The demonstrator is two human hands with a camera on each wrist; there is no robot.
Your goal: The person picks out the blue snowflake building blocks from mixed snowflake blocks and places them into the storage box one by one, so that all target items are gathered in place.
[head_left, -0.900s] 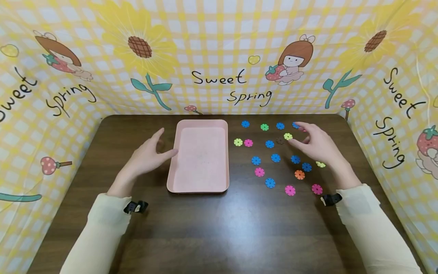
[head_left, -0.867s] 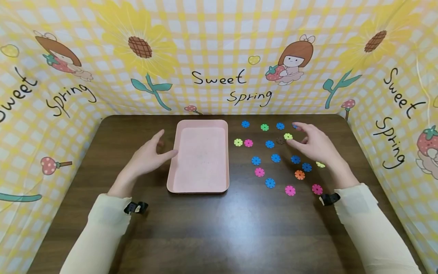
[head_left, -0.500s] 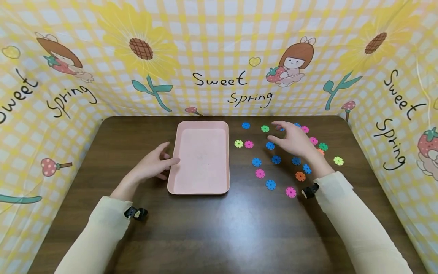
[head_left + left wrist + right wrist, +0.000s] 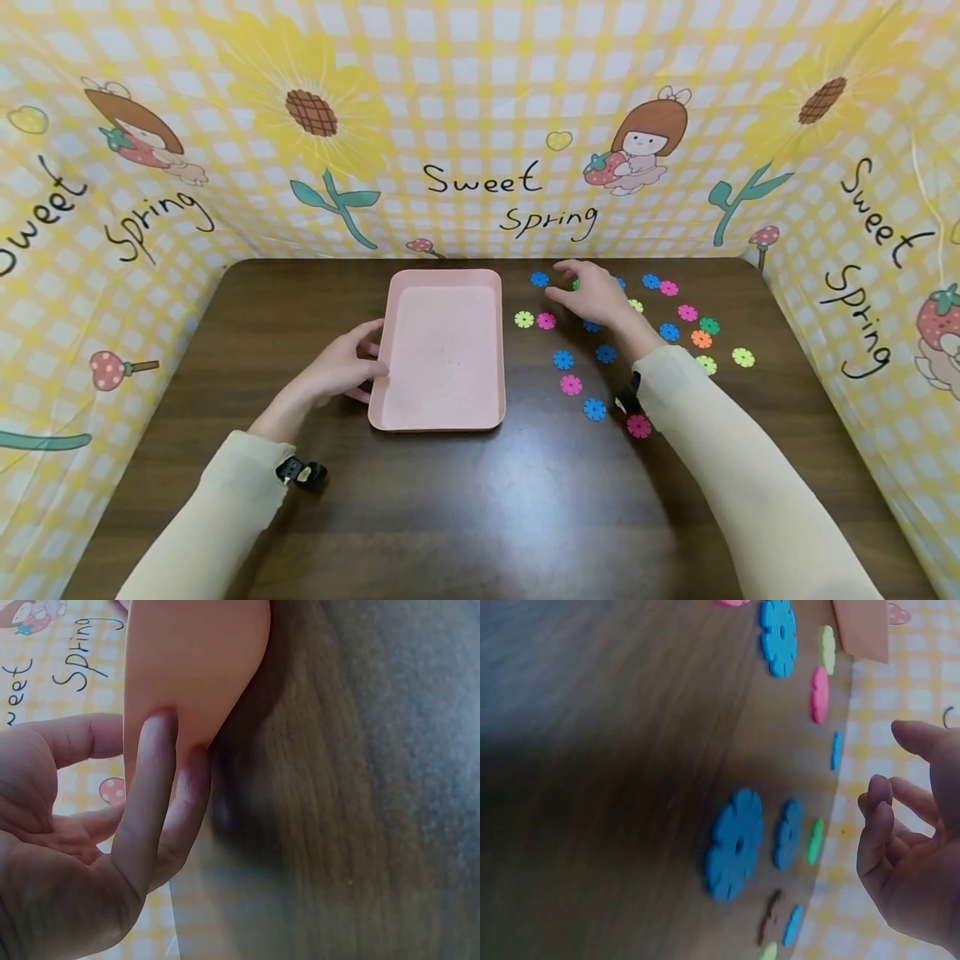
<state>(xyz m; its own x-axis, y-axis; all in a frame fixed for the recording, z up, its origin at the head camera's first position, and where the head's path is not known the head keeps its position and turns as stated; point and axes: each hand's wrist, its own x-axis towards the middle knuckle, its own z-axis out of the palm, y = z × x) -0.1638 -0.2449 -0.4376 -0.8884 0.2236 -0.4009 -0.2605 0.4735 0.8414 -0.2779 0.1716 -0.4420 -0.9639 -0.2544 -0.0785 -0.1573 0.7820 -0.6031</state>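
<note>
My left hand [image 4: 337, 367] is at the left side of the pink tray [image 4: 450, 417], thumb over the rim. In the left wrist view its fingers [image 4: 156, 750] press the outer wall of the tray [image 4: 195, 660]. My right hand [image 4: 596, 296] hovers over the discs with thumb and fingers apart, holding nothing. It is just right of a blue disc [image 4: 539, 279] and partly covers a green disc [image 4: 576, 284]. In the right wrist view, the right hand [image 4: 919, 840] is off the table beside a thin blue disc [image 4: 836, 750] and a green disc [image 4: 815, 841].
Notched discs in several colours lie flat right of the tray, among them a yellow one [image 4: 523, 319], an orange one [image 4: 701, 338] and a pink one [image 4: 638, 427]. A patterned yellow checked cloth [image 4: 480, 125] stands behind and beside the brown table [image 4: 420, 517].
My right hand has moved left across the discs, uncovering those on the right. My left hand has come slightly nearer and closed in on the tray's left wall.
</note>
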